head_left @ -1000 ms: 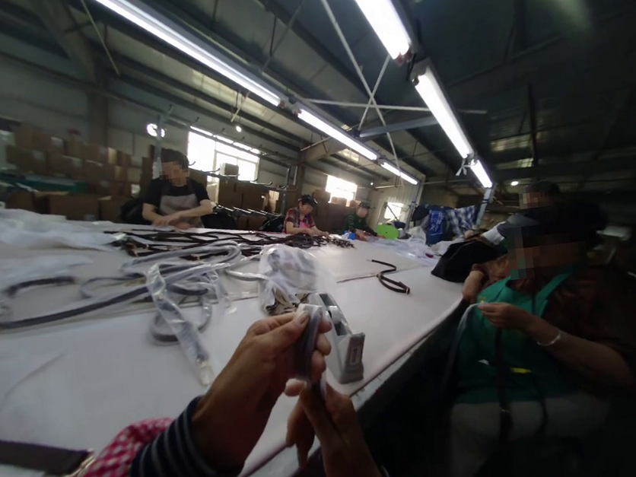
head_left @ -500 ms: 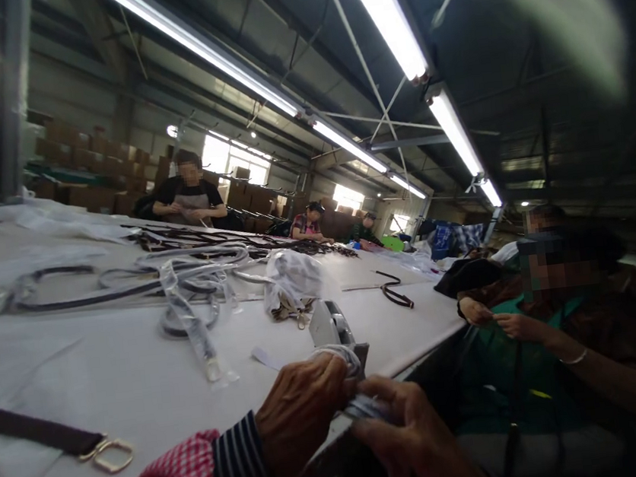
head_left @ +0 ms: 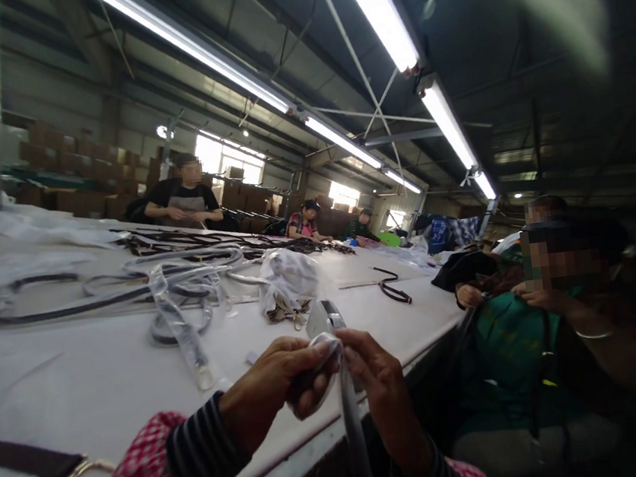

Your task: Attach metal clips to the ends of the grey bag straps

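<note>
Apparently folding is in hand: the left grip clamps the bunched strap by the desk edge, the right grip touches it, closure unclear, and the next move wants steady tension.

Left hand pinching, right hand alongside (nearly touching)

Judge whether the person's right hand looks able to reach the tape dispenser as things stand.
Probably yes: the tape dispenser stands just beyond the right hand. However, that hand is busy with the wrapped strip, so it may need to let go first.
</note>
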A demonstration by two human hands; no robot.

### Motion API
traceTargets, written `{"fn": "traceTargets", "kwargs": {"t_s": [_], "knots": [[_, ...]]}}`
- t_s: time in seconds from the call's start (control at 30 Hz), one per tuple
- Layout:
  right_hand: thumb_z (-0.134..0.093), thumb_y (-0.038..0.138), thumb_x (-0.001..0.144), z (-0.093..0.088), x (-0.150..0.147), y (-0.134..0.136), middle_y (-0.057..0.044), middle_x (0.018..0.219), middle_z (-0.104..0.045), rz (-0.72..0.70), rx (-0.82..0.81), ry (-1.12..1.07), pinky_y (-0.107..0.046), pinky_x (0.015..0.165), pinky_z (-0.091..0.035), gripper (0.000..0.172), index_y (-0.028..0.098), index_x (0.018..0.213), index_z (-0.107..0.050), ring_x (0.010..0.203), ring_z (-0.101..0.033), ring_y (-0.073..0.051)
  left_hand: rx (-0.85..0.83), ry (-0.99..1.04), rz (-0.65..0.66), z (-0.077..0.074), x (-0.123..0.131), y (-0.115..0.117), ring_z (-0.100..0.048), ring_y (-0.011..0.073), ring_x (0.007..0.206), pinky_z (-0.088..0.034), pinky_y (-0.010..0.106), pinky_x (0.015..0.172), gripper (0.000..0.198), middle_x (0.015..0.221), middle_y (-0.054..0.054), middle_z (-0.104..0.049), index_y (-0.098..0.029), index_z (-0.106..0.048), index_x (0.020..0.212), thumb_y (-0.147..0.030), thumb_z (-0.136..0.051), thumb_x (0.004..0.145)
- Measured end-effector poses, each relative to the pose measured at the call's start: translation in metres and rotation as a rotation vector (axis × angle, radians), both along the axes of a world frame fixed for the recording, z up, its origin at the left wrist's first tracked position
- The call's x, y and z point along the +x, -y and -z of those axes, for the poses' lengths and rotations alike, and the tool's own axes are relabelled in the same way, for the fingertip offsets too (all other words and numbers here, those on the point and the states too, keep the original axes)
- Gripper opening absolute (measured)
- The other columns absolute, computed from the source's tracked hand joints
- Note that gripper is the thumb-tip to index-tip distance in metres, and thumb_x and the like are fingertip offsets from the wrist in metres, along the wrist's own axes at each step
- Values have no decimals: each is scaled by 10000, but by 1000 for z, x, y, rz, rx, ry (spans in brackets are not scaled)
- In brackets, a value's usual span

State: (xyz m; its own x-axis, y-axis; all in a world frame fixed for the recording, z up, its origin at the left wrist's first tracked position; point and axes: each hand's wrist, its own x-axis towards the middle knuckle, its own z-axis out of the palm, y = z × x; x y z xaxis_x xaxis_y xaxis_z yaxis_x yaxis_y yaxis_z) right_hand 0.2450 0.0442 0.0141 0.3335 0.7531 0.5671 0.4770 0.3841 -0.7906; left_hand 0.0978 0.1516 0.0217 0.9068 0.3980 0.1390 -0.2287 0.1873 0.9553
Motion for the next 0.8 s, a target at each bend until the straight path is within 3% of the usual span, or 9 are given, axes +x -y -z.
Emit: {"fn": "traceTargets", "kwargs": {"t_s": [0.07, 0.17, 0.27, 0.37, 0.43, 0.5, 0.63, 0.7, 0.8], "knots": [[-546, 464, 995, 10, -20, -1, -62, 1061, -704, 69, 73, -11, -323, 938, -504, 323, 221, 1160, -680, 1016, -643, -221, -92, 45, -10, -9, -6, 4, -431, 67, 409, -284, 193, 411, 459, 586, -5, -546, -106, -655, 803, -560, -712, 838], [-456, 560, 1015, 38, -47, -5, -49, 817, -657, 86, 24, -86, -299, 683, -526, 438, 185, 1090, -670, 693, -599, -170, -157, 119, -61, -28, -21, 12, -396, 51, 438, -309, 179, 438, 393, 584, -32, -495, -100, -670, 834, -487, -686, 900], [-449, 683, 968, 72, -66, -4, -30, 682, -627, -17, -124, -195, -258, 451, -394, 592, 153, 1153, -634, 449, -444, -106, -180, 195, -129, -44, -33, 17, -412, 55, 486, -369, 185, 485, 329, 645, -21, -517, -91, -682, 908, -407, -610, 963], [-444, 753, 927, 85, -73, 8, -52, 658, -668, -190, -277, -274, -232, 408, -347, 703, 130, 1218, -592, 390, -457, -95, -128, 243, -184, -45, -31, 17, -598, 115, 674, -491, 233, 654, 283, 852, 54, -647, -103, -665, 1010, -354, -536, 999], [-464, 762, 910, 76, -72, 21, -75, 655, -691, -269, -331, -301, -228, 436, -391, 716, 121, 1199, -598, 437, -546, -127, 23, 232, -229, -37, -26, 15, -674, 179, 849, -520, 296, 794, 259, 1000, 80, -683, -137, -634, 1069, -363, -524, 1005], [-537, 746, 882, 56, -66, 35, -62, 611, -675, -330, -366, -291, -223, 454, -398, 690, 116, 1151, -624, 461, -562, -137, 342, 192, -326, -26, -20, 13, -675, 215, 937, -494, 334, 859, 224, 1029, 70, -683, -171, -597, 1044, -374, -506, 1013], [-720, 583, 833, 0, -39, 57, 50, 507, -511, -266, -372, -245, -193, 413, -247, 484, 124, 974, -658, 401, -359, -61, 1068, 36, -482, -11, -18, 9, -587, 200, 776, -392, 327, 708, 212, 851, 28, -609, -207, -477, 876, -328, -403, 1033], [-767, 476, 824, -26, -20, 58, 69, 555, -478, -132, -285, -218, -191, 439, -232, 395, 137, 1000, -667, 453, -328, -53, 1229, -29, -420, -9, -18, 10, -536, 189, 708, -349, 328, 661, 266, 818, 13, -575, -217, -453, 857, -373, -358, 1050], [-834, 385, 767, -49, 7, 43, 67, 602, -505, -9, -162, -75, -200, 486, -284, 352, 157, 997, -694, 515, -388, -69, 1229, -69, -294, -10, -19, 13, -539, 174, 684, -359, 310, 657, 358, 804, -2, -579, -217, -477, 865, -508, -370, 1043]]}}
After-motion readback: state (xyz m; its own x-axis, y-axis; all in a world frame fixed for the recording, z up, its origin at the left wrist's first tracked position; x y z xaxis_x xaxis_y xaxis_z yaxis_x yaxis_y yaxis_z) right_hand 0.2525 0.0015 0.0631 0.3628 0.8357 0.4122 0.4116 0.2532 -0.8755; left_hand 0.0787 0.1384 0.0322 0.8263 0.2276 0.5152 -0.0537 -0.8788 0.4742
